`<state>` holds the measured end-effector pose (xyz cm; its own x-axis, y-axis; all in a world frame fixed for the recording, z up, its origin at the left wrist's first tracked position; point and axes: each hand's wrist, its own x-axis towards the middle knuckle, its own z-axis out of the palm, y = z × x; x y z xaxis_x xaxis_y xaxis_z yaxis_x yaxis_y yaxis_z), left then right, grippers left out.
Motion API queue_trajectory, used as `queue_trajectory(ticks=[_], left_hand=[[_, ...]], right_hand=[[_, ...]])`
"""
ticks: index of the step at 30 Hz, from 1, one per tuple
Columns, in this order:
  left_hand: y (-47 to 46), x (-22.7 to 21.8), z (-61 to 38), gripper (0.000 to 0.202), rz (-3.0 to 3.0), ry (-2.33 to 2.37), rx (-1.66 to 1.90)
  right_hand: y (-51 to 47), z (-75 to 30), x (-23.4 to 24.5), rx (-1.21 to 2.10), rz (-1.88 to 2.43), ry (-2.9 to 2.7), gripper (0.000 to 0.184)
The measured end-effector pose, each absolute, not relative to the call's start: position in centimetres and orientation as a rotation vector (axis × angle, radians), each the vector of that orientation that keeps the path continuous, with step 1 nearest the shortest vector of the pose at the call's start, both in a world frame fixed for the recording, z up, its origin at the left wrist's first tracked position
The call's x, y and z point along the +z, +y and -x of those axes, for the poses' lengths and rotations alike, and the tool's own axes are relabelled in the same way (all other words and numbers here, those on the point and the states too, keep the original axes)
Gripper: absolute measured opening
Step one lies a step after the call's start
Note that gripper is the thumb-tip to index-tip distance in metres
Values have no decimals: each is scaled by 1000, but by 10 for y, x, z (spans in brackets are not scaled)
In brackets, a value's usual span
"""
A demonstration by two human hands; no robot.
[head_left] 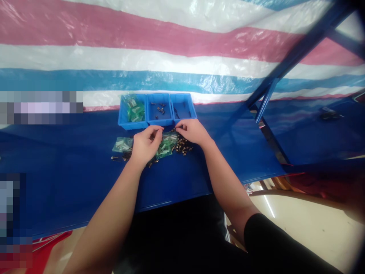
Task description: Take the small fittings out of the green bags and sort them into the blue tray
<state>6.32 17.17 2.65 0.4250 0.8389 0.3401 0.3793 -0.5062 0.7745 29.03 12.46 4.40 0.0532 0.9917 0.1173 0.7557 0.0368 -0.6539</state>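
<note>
My left hand [146, 144] is closed in a pinch over a pile of small parts; whatever its fingertips hold is too small to make out. Across from it, my right hand [192, 130] also pinches, just in front of the bins, its fingertips hiding what they grip. Between and below the hands lie a green-tinted plastic bag [165, 146] with pale pieces and a heap of brass-coloured screw-like parts [183, 146]. Another small clear bag [122, 144] of pale pieces lies left of my left hand, near more loose metal parts [115, 158].
Three blue bins stand joined behind my hands: the left bin [121, 121] with green bags, the middle bin [151, 121] with several metal parts, the right bin [194, 112] with a few dark pieces. A blue metal frame [285, 68] rises at right above the blue table [85, 167].
</note>
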Motion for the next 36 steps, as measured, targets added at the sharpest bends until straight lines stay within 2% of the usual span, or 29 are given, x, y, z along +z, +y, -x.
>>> queue_trajectory(ticks=[7,13,22,36], left_hand=[[174,23,-64,37,-2058,953,979],[173,24,-64,27,-2071,959,976],[174,23,-63,25,-2112,984,964],[173,26,-63,26,-2133,991,965]], right_hand=[[123,-280,49,1001,1177,-1477,32],[127,-277,40,1169,1063,-1461,35],[126,-274,40,1026,1082,-1465,41],[125,-260,36,810,1225,-1534,25]])
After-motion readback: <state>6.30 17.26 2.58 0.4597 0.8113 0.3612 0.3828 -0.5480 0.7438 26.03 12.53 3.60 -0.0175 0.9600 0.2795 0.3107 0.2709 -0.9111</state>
